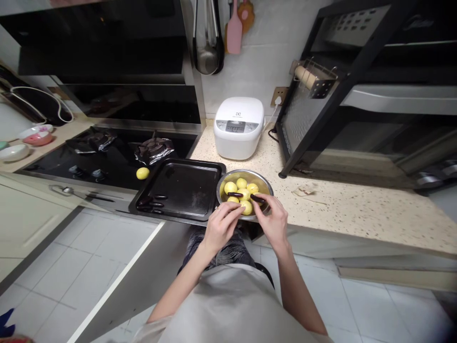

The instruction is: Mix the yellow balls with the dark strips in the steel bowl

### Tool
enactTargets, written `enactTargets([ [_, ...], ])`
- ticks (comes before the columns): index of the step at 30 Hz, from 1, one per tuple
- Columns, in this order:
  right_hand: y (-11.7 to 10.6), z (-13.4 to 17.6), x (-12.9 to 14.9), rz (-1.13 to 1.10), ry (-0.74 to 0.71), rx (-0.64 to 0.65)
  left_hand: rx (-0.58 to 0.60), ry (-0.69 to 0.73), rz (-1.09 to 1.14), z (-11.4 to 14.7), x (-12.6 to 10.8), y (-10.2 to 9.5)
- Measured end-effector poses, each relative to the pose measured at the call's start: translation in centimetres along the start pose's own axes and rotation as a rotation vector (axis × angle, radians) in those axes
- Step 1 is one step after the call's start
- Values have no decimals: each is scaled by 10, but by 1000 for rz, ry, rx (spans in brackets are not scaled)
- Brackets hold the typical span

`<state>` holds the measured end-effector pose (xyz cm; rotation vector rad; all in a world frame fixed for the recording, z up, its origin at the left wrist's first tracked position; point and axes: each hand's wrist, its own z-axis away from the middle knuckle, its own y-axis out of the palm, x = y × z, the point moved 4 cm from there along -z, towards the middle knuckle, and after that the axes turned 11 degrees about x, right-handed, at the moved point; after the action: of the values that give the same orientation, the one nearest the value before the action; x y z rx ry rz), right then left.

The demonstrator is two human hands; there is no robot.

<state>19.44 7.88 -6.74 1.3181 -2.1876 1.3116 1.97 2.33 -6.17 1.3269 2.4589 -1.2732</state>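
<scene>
A steel bowl (220,183) on the counter holds several round yellow lemon-like fruits (241,183). One dark purple, finger-long piece (234,194), like a tiny eggplant, lies across them. Over the bowl's right side, my right hand (273,219) pinches another dark purple piece (257,198) between thumb and fingers. My left hand (222,226) is at the bowl's front left, fingertips drawn together beside the lowest yellow fruit; whatever they may hold is hidden. Left of the bowl, a black baking tray (189,188) carries several more dark purple pieces (152,204) at its left end.
A single yellow fruit (143,173) rests on the black gas hob (117,164), left of the tray. Behind the bowl stands a white rice cooker (238,128). A black rack (321,128) with an oven is on the right. Below the tray, a cabinet door (143,281) sticks out.
</scene>
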Motion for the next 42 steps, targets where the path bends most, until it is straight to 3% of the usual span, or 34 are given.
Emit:
enactTargets([
  [6, 12, -38, -19, 19, 18, 114, -24, -28, -43, 10, 2, -23],
  [12, 38, -66, -18, 148, 16, 171, -52, 0, -77, 10, -1, -33],
  [18, 54, -72, -16, 331, 73, 195, -50, 4, -75, 12, 0, -35],
  [27, 47, -64, -12, 348, 112, 306, -49, -47, -122, 14, 12, -45],
  [32, 43, -60, -20, 295, 107, 274, -59, -242, -229, 18, 43, -68],
  [37, 32, -50, -14, 218, -38, 186, -16, -558, -412, 38, 95, -111],
  [42, 23, -32, 7, 157, -118, 126, 140, -854, -574, 59, 133, -142],
])
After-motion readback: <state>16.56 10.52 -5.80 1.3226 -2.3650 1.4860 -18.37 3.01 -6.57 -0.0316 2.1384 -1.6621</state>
